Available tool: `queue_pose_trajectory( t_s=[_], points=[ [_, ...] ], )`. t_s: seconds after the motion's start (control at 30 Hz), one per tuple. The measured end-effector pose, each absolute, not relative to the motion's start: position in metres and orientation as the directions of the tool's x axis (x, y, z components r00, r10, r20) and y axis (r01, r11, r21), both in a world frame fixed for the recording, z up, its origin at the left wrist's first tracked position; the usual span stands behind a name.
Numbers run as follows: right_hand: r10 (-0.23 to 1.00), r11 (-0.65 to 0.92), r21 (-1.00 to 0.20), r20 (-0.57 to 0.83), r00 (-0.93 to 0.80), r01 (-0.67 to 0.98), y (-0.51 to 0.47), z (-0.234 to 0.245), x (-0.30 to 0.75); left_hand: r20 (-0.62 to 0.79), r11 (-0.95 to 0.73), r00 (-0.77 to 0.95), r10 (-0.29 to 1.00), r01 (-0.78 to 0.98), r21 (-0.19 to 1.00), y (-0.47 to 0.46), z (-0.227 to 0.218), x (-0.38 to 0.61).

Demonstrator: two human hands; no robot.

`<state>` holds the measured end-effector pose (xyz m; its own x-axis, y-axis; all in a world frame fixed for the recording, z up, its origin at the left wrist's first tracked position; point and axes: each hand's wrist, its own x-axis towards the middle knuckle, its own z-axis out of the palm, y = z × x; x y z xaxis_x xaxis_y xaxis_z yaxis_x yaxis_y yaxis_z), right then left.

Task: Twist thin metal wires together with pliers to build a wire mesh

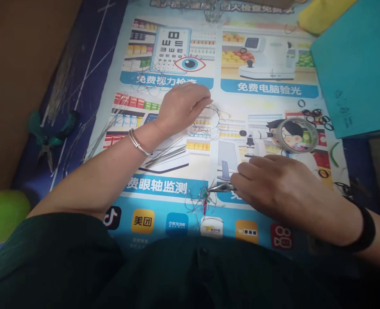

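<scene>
My right hand (273,189) is wrapped round a pair of pliers (221,187), whose metal jaws point left. At the jaw tips is a small tangle of thin wire (206,196) with green and red bits; I cannot tell whether the jaws grip it. My left hand (185,105) is over the middle of the printed sheet (217,163), fingers bent together and pointing right. Its fingertips are beside a loop of thin wire (206,124), and what they pinch, if anything, is hidden. Several straight wire pieces (166,155) lie below the left wrist.
Green-handled pliers (46,139) and a bundle of wires (59,81) lie at the left. A tape roll (298,135), several black rings (317,113) and a turquoise box (357,68) are at the right. A green cylinder (6,214) stands at lower left.
</scene>
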<state>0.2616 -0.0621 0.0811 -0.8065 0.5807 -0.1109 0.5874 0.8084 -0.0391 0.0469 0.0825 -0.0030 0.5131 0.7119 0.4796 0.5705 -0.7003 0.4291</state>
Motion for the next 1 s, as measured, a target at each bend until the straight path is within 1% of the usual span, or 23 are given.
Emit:
queue_pose_trajectory(
  t_s=[0.1,0.17,0.3,0.47,0.63,0.77,0.9,1.0],
  points=[
    [0.585,0.809,-0.030,-0.037,-0.810,0.586,-0.064,0.080,0.262,0.473,-0.687,0.500,0.725,0.576,0.444,0.081,-0.002,0.047],
    [0.599,0.799,-0.062,-0.015,-0.801,0.598,-0.065,0.077,0.264,0.471,-0.683,0.497,0.729,0.576,0.450,0.081,-0.001,0.048],
    [0.614,0.778,-0.157,-0.016,-0.789,0.608,-0.064,0.072,0.266,0.484,-0.690,0.496,0.721,0.575,0.440,0.080,-0.001,0.048],
    [0.657,0.727,-0.232,-0.034,-0.753,0.646,-0.061,0.071,0.270,0.498,-0.709,0.510,0.701,0.568,0.417,0.081,-0.001,0.049],
    [0.686,0.699,-0.217,-0.063,-0.725,0.681,-0.053,0.070,0.272,0.492,-0.714,0.521,0.697,0.567,0.411,0.081,-0.001,0.048],
    [0.721,0.664,-0.197,-0.084,-0.688,0.721,-0.041,0.068,0.273,0.512,-0.749,0.550,0.659,0.543,0.380,0.081,-0.001,0.048],
    [0.742,0.634,-0.216,-0.099,-0.663,0.743,-0.026,0.065,0.274,0.554,-0.768,0.539,0.634,0.523,0.370,0.081,0.001,0.047],
    [0.769,0.604,-0.233,-0.078,-0.634,0.762,-0.015,0.064,0.274,0.557,-0.770,0.539,0.632,0.518,0.372,0.081,0.001,0.046]
  ],
)
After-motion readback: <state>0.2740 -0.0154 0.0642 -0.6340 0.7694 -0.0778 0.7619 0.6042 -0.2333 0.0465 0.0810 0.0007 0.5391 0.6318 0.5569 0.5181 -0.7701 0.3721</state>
